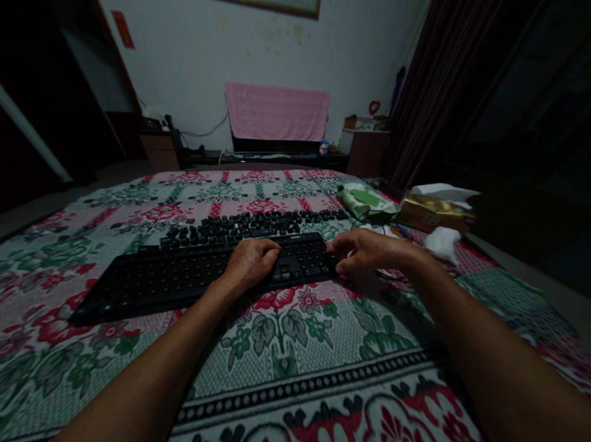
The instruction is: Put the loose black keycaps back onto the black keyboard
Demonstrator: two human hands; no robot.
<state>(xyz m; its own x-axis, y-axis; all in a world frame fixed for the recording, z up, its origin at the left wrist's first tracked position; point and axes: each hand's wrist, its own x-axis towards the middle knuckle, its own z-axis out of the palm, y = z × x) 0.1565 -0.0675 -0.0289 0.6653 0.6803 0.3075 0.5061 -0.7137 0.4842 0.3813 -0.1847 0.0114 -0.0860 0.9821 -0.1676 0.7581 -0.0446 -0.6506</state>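
A black keyboard frame (169, 279) lies across a floral bedspread (294, 354). Most of its keycaps are off and lie in rows (256, 225) just behind it; some keys remain at its right end (308, 263). My left hand (250, 262) rests on the keyboard's right part, fingers curled down onto it. My right hand (362, 251) sits at the keyboard's right edge with fingers bent and pinched near the end keys. What either hand grips is too dark to make out.
A green packet (367, 202), a gold tissue box (432, 212) and a crumpled white tissue (442, 244) lie to the right. Beyond the bed stand a pink-covered screen (277, 112), low cabinets (158, 146) and a dark curtain (441, 72).
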